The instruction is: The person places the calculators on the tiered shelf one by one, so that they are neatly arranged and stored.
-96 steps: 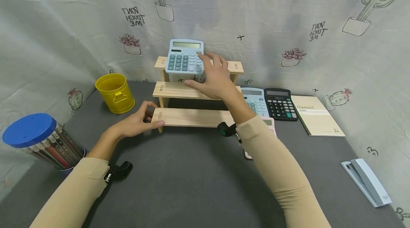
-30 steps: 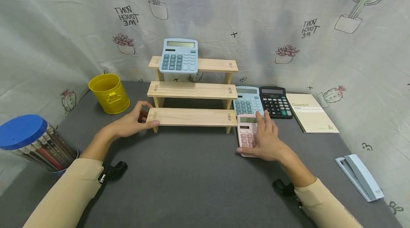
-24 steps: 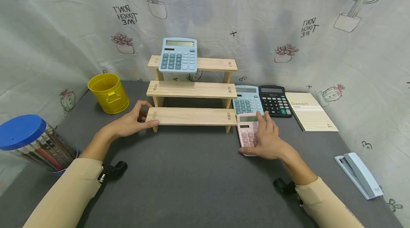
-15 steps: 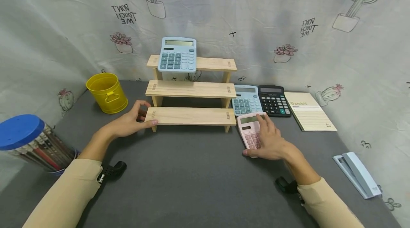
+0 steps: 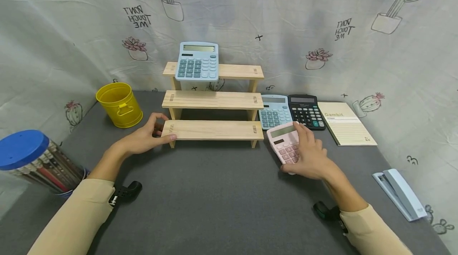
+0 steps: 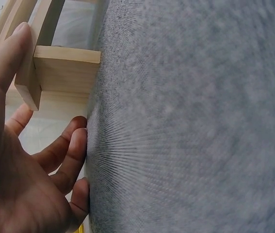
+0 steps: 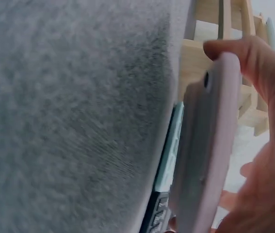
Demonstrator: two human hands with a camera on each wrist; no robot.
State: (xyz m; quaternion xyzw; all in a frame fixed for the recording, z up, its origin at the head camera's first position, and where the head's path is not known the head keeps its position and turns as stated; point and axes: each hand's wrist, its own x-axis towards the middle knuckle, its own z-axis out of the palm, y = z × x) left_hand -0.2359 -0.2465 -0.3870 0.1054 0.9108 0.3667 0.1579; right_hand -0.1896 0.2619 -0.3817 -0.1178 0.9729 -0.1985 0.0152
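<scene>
My right hand [image 5: 311,153] grips a pink calculator [image 5: 284,141] by its edges, thumb at the near side and fingers at the far side. The right wrist view shows this calculator [image 7: 207,145] tilted and raised off the table, its underside partly visible. A three-tier wooden shelf [image 5: 211,129] stands in the middle. At the left end of its lowest board, my left hand [image 5: 148,135] holds on, thumb on the board's top and other fingers behind the end. On the top tier, a light blue calculator [image 5: 197,62] leans upright towards the left.
Right of the shelf lie another blue calculator [image 5: 274,111], a black calculator [image 5: 307,111] and a notepad [image 5: 345,123]. A stapler [image 5: 400,195] sits near the right edge. At left stand a yellow bucket [image 5: 119,106] and a blue-lidded pencil tub [image 5: 39,163].
The right hand has left the blue calculator on the top tier and moved to the pink one, which it has gripped, turned, lifted and shifted slightly right. The left hand stays at the shelf.
</scene>
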